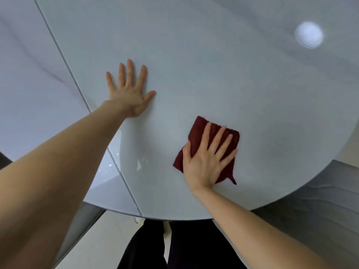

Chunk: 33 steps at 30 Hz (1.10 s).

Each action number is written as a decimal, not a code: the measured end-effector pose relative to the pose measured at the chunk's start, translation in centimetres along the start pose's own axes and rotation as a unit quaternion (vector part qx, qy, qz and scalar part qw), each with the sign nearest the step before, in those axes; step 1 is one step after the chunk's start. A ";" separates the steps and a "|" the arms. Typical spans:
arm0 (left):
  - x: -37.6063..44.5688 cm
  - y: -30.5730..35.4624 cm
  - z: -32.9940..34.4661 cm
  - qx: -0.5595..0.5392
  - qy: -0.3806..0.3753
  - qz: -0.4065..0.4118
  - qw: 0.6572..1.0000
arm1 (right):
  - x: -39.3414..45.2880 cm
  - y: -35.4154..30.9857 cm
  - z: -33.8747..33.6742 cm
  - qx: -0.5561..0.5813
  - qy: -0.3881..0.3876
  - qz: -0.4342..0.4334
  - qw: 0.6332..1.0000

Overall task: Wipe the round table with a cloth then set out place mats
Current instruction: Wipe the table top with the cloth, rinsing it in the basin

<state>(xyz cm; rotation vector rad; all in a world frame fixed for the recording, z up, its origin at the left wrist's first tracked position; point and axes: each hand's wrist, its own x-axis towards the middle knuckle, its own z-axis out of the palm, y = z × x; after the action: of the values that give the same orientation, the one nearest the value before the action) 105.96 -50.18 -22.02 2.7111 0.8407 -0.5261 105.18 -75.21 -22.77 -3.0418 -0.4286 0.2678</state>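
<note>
My right hand (206,162) presses flat, fingers straight, on the dark red cloth (198,133), hiding much of it. My left hand (129,94) lies spread on the desk (213,74), holding nothing.

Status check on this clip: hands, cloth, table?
Right hand flat on dark red cloth, pressing it to the table. Left hand spread flat on bare tabletop. No place mats visible.

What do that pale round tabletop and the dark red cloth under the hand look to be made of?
Pale round tabletop: probably glass or another glossy, hard surface; it mirrors a ceiling light and shows a straight seam.
Dark red cloth: soft folded fabric, perhaps microfibre or terry; matte, faintly ribbed, lying flat under the right hand.
</note>
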 end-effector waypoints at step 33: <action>3.1 0.1 -0.3 -0.064 0.031 0.015 0.997 | 23.5 -5.7 -1.7 -0.100 -0.017 -0.544 0.833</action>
<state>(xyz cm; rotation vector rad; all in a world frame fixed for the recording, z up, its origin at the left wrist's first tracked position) 108.51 -48.60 -22.98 2.6306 0.8186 -0.3703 126.17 -63.22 -24.45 -2.3927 -2.1160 0.1919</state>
